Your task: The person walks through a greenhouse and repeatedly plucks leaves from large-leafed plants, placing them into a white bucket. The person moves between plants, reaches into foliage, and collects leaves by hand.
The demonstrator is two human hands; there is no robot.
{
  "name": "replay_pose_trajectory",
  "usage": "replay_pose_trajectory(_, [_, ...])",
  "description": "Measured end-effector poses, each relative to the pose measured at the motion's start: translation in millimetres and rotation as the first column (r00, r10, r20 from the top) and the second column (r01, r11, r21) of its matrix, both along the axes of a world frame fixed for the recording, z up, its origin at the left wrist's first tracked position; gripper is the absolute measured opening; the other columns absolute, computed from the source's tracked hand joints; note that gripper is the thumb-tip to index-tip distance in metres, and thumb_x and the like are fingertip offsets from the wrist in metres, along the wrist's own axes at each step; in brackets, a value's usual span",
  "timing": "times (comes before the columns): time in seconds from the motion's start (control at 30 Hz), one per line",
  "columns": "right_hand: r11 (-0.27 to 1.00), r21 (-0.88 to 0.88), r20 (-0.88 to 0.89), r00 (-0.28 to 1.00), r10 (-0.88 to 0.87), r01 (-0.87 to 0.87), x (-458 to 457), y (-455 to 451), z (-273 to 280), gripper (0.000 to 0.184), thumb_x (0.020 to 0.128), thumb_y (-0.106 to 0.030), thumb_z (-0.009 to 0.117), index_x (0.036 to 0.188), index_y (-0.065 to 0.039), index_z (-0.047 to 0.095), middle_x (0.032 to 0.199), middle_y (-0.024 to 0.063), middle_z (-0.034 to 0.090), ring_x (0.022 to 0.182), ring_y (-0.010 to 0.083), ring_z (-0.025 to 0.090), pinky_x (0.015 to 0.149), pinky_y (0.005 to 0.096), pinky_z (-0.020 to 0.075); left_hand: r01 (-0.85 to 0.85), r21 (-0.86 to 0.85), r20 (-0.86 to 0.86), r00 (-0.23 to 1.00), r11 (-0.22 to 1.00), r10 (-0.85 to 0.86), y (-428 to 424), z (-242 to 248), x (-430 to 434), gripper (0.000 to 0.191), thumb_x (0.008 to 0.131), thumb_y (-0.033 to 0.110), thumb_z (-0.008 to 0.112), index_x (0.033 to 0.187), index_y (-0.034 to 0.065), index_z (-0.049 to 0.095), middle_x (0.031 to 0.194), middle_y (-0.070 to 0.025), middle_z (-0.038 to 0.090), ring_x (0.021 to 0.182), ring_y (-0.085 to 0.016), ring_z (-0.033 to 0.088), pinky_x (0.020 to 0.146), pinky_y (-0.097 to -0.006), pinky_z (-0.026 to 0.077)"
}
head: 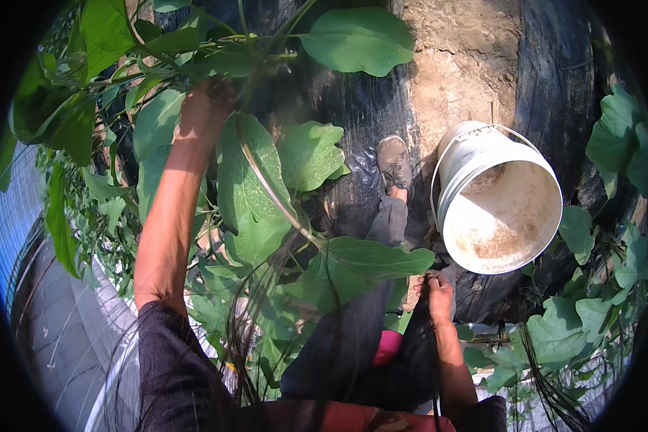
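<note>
My left hand (210, 97) reaches into the leafy stems of a broad-leaved plant at the upper left; leaves and shadow hide its fingers, so what it touches cannot be told. Below it a large green leaf (254, 167) hangs beside a long bare stem (264, 186). My right hand (436, 289) is low at centre right, near the tip of another green leaf (378, 258), its fingers curled; whether something small is between them does not show. A white plastic bucket (448, 189) with a wire handle stands tilted to the view just above the right hand, its inside stained with soil.
Black plastic mulch film (345, 102) lies along both sides of a strip of bare soil (464, 70). My shoe (394, 159) rests on the film left of the bucket. More leafy plants (561, 329) grow at the right. Pale sheeting (70, 313) spans the lower left.
</note>
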State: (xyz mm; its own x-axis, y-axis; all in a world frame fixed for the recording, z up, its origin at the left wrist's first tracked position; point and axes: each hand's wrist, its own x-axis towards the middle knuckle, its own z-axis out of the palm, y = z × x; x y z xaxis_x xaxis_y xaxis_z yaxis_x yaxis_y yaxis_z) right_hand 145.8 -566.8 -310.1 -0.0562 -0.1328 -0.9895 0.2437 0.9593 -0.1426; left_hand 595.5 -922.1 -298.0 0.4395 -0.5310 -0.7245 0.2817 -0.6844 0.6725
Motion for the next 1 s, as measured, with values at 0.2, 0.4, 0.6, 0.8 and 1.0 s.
replay_pose_trajectory(0.2, [1.0, 0.017, 0.011, 1.0, -0.006, 0.006, -5.3, 13.9, -10.7, 0.02, 0.092, -0.008, 0.042, 0.105, 0.0, 0.054, 0.082, 0.0107, 0.062, 0.061, 0.0167, 0.062, 0.051, 0.0265, 0.0492, 0.305, 0.191, 0.328, 0.876, 0.933, -0.353, -17.8, -28.8, -12.0, 0.024, 0.092, 0.021, 0.048, 0.106, 0.0024, 0.056, 0.084, -0.0079, 0.062, 0.063, -0.01, 0.055, 0.052, -0.0227, 0.042])
replay_pose_trajectory(0.4, [1.0, 0.018, -0.009, 1.0, 0.019, -0.019, -8.0, 3.9, -9.2, 0.019, 0.092, -0.009, 0.042, 0.103, 0.0, 0.055, 0.081, 0.0097, 0.063, 0.061, 0.0168, 0.062, 0.051, 0.0262, 0.0491, 0.251, 0.02, 0.412, 0.88, 0.968, -0.237, -0.6, -10.8, -15.3, 0.025, 0.091, 0.016, 0.048, 0.11, 0.0014, 0.054, 0.083, -0.01, 0.062, 0.053, -0.01, 0.051, 0.045, -0.0231, 0.037])
replay_pose_trajectory(0.6, [0.998, -0.02, 0.022, 0.998, 0.063, -0.062, -15.0, -4.3, -4.9, 0.016, 0.091, -0.01, 0.041, 0.095, -0.002, 0.054, 0.083, 0.0088, 0.063, 0.065, 0.0166, 0.064, 0.055, 0.0269, 0.052, 0.116, -0.231, 0.393, 0.92, 0.966, -0.016, 17.0, 41.2, -21.6, 0.019, 0.09, 0.016, 0.047, 0.1, 0.0027, 0.056, 0.073, -0.006, 0.054, 0.052, -0.012, 0.045, 0.045, -0.024, 0.032])
replay_pose_trajectory(0.8, [0.995, -0.044, 0.019, 0.996, 0.086, -0.085, -30.3, -16.6, 5.7, 0.015, 0.092, -0.012, 0.043, 0.095, -0.003, 0.054, 0.083, 0.0077, 0.063, 0.064, 0.0152, 0.063, 0.054, 0.0262, 0.0511, 0.387, -0.187, 0.696, 0.701, 0.903, -0.157, 23.8, 78.0, -6.6, 0.017, 0.087, 0.017, 0.056, 0.091, 0.0005, 0.057, 0.059, -0.0014, 0.043, 0.046, -0.011, 0.042, 0.04, -0.0255, 0.031])
replay_pose_trajectory(1.0, [0.995, -0.07, -0.007, 0.998, 0.067, -0.067, -53.0, -12.3, 10.3, 0.015, 0.093, -0.014, 0.045, 0.095, -0.004, 0.055, 0.082, 0.0067, 0.064, 0.062, 0.0141, 0.063, 0.052, 0.0251, 0.0508, -0.016, -0.334, 0.328, 0.935, 0.942, 0.132, 18.3, 124.9, -59.3, 0.025, 0.088, 0.021, 0.049, 0.095, -0.0032, 0.053, 0.055, 0.002, 0.031, 0.043, -0.01, 0.03, 0.042, -0.0264, 0.023])
